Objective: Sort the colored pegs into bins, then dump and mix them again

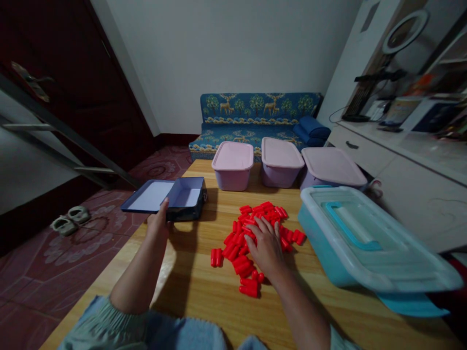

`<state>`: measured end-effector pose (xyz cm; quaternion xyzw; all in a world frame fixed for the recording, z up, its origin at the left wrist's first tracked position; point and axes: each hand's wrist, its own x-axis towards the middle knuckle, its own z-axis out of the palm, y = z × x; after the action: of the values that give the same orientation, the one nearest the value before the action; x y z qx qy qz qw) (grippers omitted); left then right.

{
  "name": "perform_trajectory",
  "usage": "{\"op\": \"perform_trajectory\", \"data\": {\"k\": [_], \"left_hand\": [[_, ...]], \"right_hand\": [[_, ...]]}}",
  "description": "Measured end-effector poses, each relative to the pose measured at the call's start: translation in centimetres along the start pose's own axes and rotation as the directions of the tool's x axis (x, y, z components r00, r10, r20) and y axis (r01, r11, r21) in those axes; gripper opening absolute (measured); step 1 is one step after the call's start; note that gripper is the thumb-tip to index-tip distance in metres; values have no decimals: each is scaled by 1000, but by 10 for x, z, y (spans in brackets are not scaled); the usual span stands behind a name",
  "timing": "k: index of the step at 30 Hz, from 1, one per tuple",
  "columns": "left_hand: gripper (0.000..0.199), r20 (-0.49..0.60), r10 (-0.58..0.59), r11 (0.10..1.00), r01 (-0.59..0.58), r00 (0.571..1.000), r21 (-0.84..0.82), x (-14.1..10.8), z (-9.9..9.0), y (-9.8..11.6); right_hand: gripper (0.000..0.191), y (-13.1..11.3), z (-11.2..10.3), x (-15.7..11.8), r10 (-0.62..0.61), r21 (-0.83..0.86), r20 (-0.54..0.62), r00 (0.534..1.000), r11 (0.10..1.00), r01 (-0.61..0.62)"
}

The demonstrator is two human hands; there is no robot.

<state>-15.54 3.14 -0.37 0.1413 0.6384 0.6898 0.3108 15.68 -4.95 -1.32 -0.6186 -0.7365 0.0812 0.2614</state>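
An open dark blue box (188,194) with a pale interior stands at the table's left edge, its lid (148,195) folded out to the left. My left hand (159,216) grips the box near the hinge, thumb over the rim and fingers hidden beneath. Many small red pieces (239,240) lie heaped mid-table, with a pair (216,257) apart at the left. My right hand (266,243) rests on the heap with its fingers spread; whether a piece is under the palm is hidden.
Behind the heap are three lidded pink-purple bins (233,158). A large turquoise bin (324,243) with a clear lid stands on the right of the wooden table (211,301). Beyond are a patterned blue sofa (251,131) and a white cabinet (368,150).
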Motion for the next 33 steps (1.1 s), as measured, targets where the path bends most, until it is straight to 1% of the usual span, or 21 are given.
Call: {"op": "perform_trajectory", "data": {"k": [2, 4, 6, 9, 14, 18, 21, 27, 33], "left_hand": [[30, -12, 35, 999, -35, 999, -1, -1, 0, -2], [24, -17, 51, 999, -51, 999, 16, -1, 0, -2], [20, -23, 40, 997, -38, 999, 66, 1, 1, -1], [22, -41, 26, 992, -20, 999, 125, 5, 1, 2], [28, -42, 133, 984, -127, 990, 123, 9, 0, -3], [29, -6, 186, 974, -184, 982, 131, 10, -2, -8], [29, 16, 193, 967, -193, 981, 164, 10, -3, -8], [31, 2, 155, 975, -153, 988, 161, 13, -5, -11], [34, 23, 176, 972, -177, 984, 152, 18, -6, -16]], "right_hand": [[28, -1, -1, 0, 0, 2, 6, 1000, 1000, 0], [28, -1, -1, 0, -3, 5, 5, 1000, 1000, 3], [28, 0, 0, 0, -4, 10, 5, 1000, 1000, 4], [28, 1, 1, 0, -2, 18, 5, 1000, 1000, 2], [28, 2, 2, 0, 3, 24, 7, 1000, 1000, -3], [30, 3, 2, 0, -2, 32, 18, 1000, 999, 1], [30, 2, 1, 0, -1, 35, 23, 1000, 999, 1], [30, 2, 0, 0, 1, 25, 18, 1000, 1000, -2], [30, 3, 3, 0, -4, 16, 14, 1000, 1000, 4]]}}
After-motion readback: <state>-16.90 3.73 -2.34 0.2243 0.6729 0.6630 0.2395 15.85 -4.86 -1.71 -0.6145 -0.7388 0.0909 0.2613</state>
